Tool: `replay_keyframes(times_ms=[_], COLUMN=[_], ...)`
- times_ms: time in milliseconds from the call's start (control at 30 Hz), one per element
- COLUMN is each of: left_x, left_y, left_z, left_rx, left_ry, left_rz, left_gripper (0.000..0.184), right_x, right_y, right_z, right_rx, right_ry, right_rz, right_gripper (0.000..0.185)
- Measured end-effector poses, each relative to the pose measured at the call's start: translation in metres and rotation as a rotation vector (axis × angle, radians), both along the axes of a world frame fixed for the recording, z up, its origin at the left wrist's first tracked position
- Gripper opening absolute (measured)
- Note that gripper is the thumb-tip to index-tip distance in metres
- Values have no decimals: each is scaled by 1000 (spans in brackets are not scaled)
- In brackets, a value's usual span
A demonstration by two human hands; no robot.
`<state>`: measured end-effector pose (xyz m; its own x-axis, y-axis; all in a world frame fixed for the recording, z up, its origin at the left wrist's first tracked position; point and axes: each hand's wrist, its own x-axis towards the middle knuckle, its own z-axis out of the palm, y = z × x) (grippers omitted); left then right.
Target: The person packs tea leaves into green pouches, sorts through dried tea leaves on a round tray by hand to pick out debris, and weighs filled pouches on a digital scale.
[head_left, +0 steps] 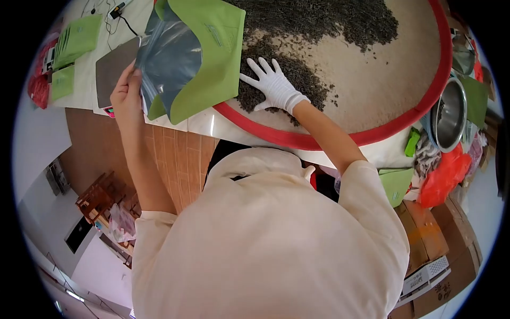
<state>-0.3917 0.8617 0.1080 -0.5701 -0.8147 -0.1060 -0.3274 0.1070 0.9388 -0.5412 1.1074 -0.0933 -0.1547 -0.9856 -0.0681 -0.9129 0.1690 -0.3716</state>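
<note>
My left hand (127, 87) is bare and pinches the edge of a green bag (218, 64). The bag's mouth gapes toward that hand and shows a silvery lining. My right hand (272, 86), in a white glove, lies with fingers spread on a pile of dark dried leaves (305, 80). Its fingertips are close to the bag's right edge. The leaves lie on a round tan tray (393, 90) with a red rim. A larger heap of the same leaves covers the tray's far part.
Green bags (78, 42) lie at the far left, near a dark flat panel (114, 66). To the right are a metal bowl (449, 114), a red plastic bag (445, 175) and cardboard boxes (419, 234). A wooden chair (101, 199) stands at the lower left.
</note>
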Motion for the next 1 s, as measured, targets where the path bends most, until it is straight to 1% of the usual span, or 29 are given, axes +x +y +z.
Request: replay_keyframes(times_ms=[33,100,133,200,233,267,333,367,400,433,467,500,567,600,633,667,700,733,800,833,867,933,1000], left_x=[0,-1,-1,-4,-5,-6,-10,-13,-17,-21,-26,-32,-39,-41,-44,-48,-52,-55,-62,-65,-67,-73,-73], left_y=[2,4,4,6,7,7,10,14,18,24,31,40,50,55,61,68,75,81,93,99,103,109,114], left_z=[1,3,4,2,2,1,2,2,4,6,7,8,7,4,-1,-5,-8,-11,-15,-15,-17,-26,-32], left_rx=[-2,-9,-13,-10,-5,-2,6,13,-77,-166,-160,-202,-320,-314,-329,-345,-395,-389,-431,-504,-500,-633,-632], left_ry=[-9,-31,-44,-22,-4,2,-36,-27,-121,-215,-205,-231,-310,-301,-287,-273,-282,-273,-268,-262,-255,-299,-271], left_rz=[8,1,-7,-7,-13,-18,-67,-71,-99,-128,-131,-160,-231,-227,-254,-280,-294,-289,-359,-391,-391,-465,-454], left_gripper=[30,30,30,30,30,30,34,34,30,28,28,28,29,29,29,30,29,29,29,27,27,25,26], right_x=[1,-1,0,5,9,11,16,18,17,17,18,19,20,18,13,10,5,0,-8,-10,-13,-17,-17], right_y=[0,5,7,14,20,24,34,40,47,54,61,64,72,73,77,78,81,82,80,74,66,50,28], right_z=[-3,-5,-5,-4,-10,-13,-7,-3,-3,-6,-11,-11,-12,16,44,57,79,104,150,165,178,195,192], right_rx=[-3,-19,-20,84,-5,-3,73,27,31,-77,-190,-363,-519,-570,-544,-665,-663,-663,-649,-771,-770,-581,-328], right_ry=[-8,-74,-71,-94,-116,-110,-313,-373,-362,-523,-682,-805,-1176,-1377,-1373,-1355,-1366,-1377,-1283,-1339,-1331,-1047,-575], right_rz=[5,37,38,-20,-97,-103,-348,-444,-450,-556,-658,-731,-894,-978,-1002,-967,-971,-976,-940,-842,-844,-599,-522], right_gripper=[105,94,94,76,69,69,65,55,55,51,48,45,39,37,33,34,35,35,35,37,37,39,43])
